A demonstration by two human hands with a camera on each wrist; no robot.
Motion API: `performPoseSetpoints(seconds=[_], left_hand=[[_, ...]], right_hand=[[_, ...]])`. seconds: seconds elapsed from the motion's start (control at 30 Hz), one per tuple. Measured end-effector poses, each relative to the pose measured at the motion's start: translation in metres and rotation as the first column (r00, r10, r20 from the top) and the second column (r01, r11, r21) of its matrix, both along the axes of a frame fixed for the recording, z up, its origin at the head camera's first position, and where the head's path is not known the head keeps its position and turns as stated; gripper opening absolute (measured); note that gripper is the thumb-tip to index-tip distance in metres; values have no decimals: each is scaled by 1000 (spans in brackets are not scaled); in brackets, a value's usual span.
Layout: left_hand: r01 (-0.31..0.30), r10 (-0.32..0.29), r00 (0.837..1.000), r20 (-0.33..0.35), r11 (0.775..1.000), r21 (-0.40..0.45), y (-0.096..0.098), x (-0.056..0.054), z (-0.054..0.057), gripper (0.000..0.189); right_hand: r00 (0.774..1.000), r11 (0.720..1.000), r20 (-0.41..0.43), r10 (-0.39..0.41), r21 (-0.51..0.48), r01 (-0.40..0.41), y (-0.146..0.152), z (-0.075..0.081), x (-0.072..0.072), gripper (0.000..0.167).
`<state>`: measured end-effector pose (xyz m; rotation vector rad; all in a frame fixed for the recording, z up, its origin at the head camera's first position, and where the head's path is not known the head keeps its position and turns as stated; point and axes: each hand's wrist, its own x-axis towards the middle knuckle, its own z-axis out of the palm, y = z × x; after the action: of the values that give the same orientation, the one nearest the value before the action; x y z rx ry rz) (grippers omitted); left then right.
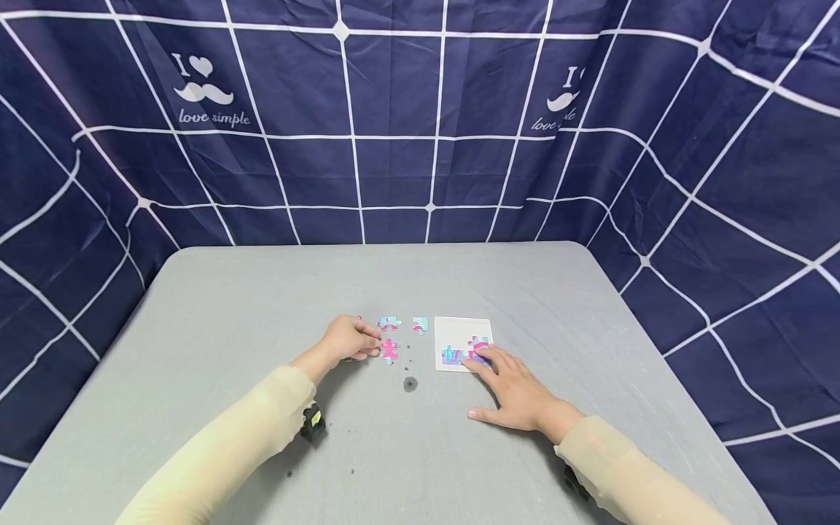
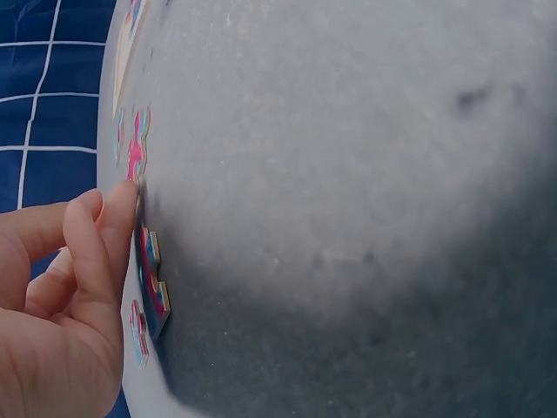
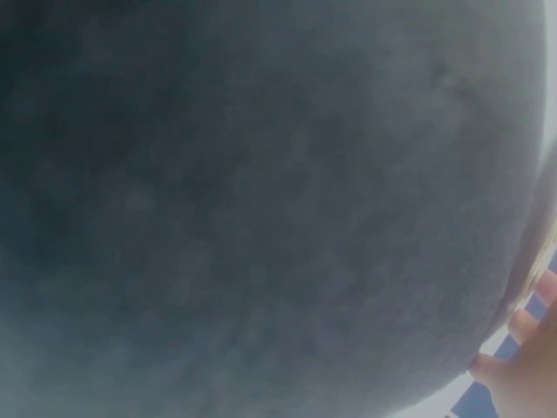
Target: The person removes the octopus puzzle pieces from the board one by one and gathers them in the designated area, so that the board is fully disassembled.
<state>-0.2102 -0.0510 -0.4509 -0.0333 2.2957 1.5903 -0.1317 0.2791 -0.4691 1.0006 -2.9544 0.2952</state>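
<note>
My left hand (image 1: 348, 339) is low over the table, its fingertips right at the left edge of a pink puzzle piece (image 1: 389, 351). The left wrist view shows that pink piece (image 2: 137, 148) just beyond the fingertips, with another puzzle piece (image 2: 153, 283) below the hand. Behind lie a blue-and-pink puzzle piece (image 1: 389, 323) and a light blue puzzle piece (image 1: 420, 325). My right hand (image 1: 521, 394) spreads its fingers over the lower right of a white puzzle tray (image 1: 459, 328), fingertips on the joined pieces (image 1: 453, 356) there. In the right wrist view only fingers (image 3: 522, 326) show.
The grey table (image 1: 295, 284) has a dark stain (image 1: 410, 384) and small specks between the hands. A navy curtain with white lines (image 1: 394, 168) stands behind the table and at both sides.
</note>
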Motion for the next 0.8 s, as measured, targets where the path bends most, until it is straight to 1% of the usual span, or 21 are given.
performPoseSetpoints(seconds=[0.27,0.53,0.8], left_hand=[[-1,-1,999,32,999,42,1,0,-1,15],[6,-7,1000,31,998,56,4,2,0,14],[-5,2,999,37,998,67,5,3,1,14]], right_hand=[[1000,1000,-9,6,-21,-6,1,-1,0,82],[1000,1000,16,-1,-30,2,1,2,1,83],[999,999,34,-8,-46,9,1,3,1,84]])
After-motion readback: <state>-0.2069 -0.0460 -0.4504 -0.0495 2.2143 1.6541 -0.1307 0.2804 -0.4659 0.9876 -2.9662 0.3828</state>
